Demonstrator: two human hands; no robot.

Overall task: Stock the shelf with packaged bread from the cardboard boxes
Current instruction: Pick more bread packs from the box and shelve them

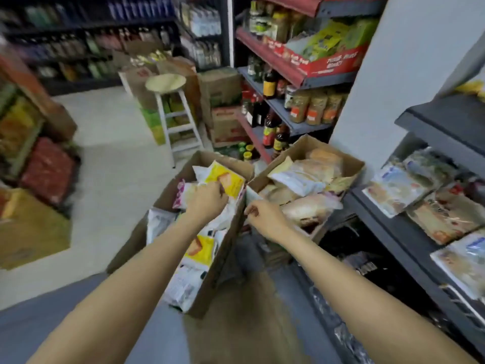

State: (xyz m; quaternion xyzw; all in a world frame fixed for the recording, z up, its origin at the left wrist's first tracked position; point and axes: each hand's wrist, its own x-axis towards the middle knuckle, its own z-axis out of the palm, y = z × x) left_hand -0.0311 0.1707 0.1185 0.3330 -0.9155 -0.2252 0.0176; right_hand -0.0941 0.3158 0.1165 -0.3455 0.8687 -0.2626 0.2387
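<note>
Now left hand (207,199) grips yellow bread pack (227,179), pack above grip.

Two open cardboard boxes stand side by side — the left box (223,248) and the right box (349,164) — both just left of the grey shelf (409,248). Two yellow bread packets (228,179) show in the left box. On the shelf lie at least five bread packs (396,190) — blur hides any more. One stool (168,101) stands well beyond the boxes. Two hands reach in, the left hand (204,200) and the right hand (265,216).
</note>
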